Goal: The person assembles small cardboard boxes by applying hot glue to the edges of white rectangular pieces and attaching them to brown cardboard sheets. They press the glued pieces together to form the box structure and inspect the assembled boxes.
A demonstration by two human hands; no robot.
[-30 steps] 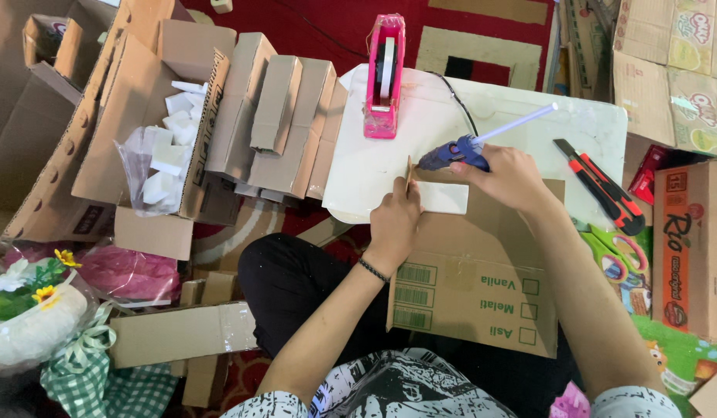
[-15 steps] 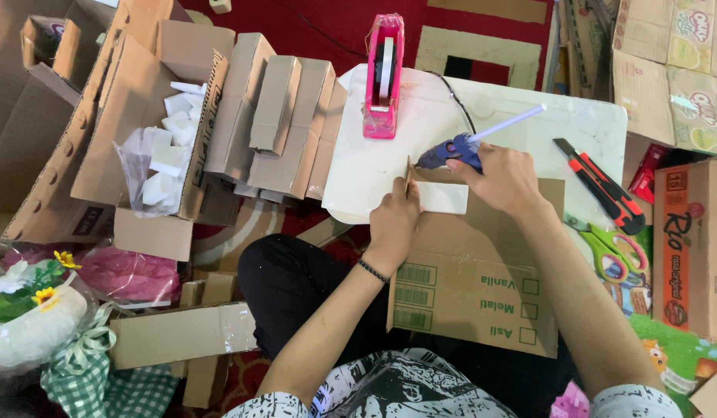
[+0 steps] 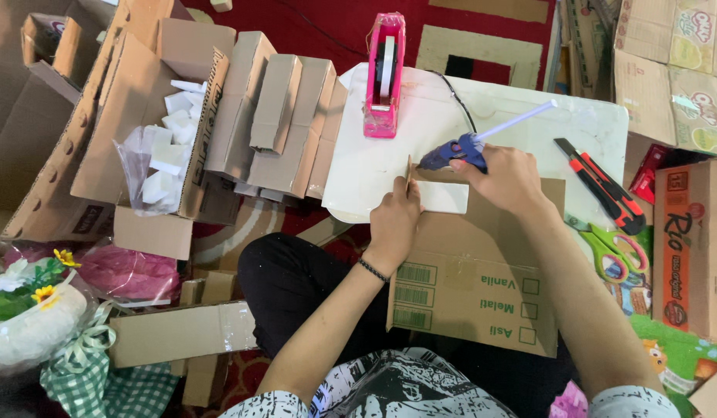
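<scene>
My right hand (image 3: 507, 179) grips a blue glue gun (image 3: 454, 152) with a clear glue stick poking out its back, its nozzle pointing left over a white rectangular piece (image 3: 441, 197). My left hand (image 3: 395, 218) pinches a thin upright cardboard strip (image 3: 409, 176) at the left end of that white piece. Both rest on a flattened brown cardboard box (image 3: 471, 286) lying over my lap and the edge of a low white table (image 3: 374, 166).
A pink tape dispenser (image 3: 384, 76) stands at the table's far side. A red and black utility knife (image 3: 598, 184) and green scissors (image 3: 615, 249) lie to the right. Folded cardboard boxes (image 3: 275, 116) and a bag of white foam pieces (image 3: 163, 166) sit left. Flowers (image 3: 41, 286) lie at lower left.
The glue gun's nozzle has shifted slightly left toward the upright strip. My left hand has stayed in place.
</scene>
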